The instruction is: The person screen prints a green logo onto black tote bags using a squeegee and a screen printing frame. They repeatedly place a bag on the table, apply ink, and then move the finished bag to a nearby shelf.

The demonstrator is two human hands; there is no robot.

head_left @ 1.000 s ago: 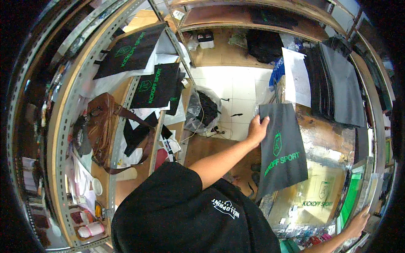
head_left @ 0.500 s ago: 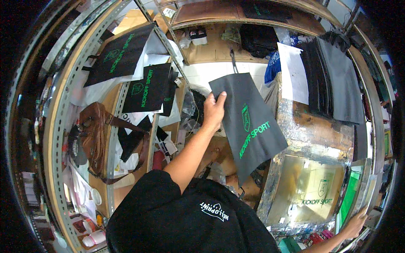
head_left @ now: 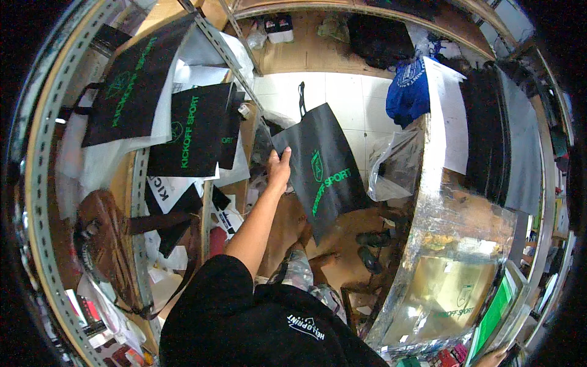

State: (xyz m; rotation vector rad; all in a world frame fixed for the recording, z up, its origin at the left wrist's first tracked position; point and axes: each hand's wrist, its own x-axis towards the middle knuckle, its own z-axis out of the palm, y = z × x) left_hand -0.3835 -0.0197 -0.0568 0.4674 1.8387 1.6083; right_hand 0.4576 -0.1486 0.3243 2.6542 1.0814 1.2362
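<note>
Left hand [head_left: 279, 170] clamped on black rectangular fabric bag with green print [head_left: 333, 153] | bag between grey perforated-metal shelf rack [head_left: 140, 183] and stained brown worktable [head_left: 468, 211], farther from worktable than 1.0 s ago | right hand [head_left: 493, 357] beside green rectangular framed panel [head_left: 491, 315], its grip indiscernible

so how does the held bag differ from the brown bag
The held bag is black with a green print; the brown bag shows no green print. The held bag looks flat, the brown bag bulkier. The held bag is in the left hand, the brown bag on the shelving. Both have straps.
</note>
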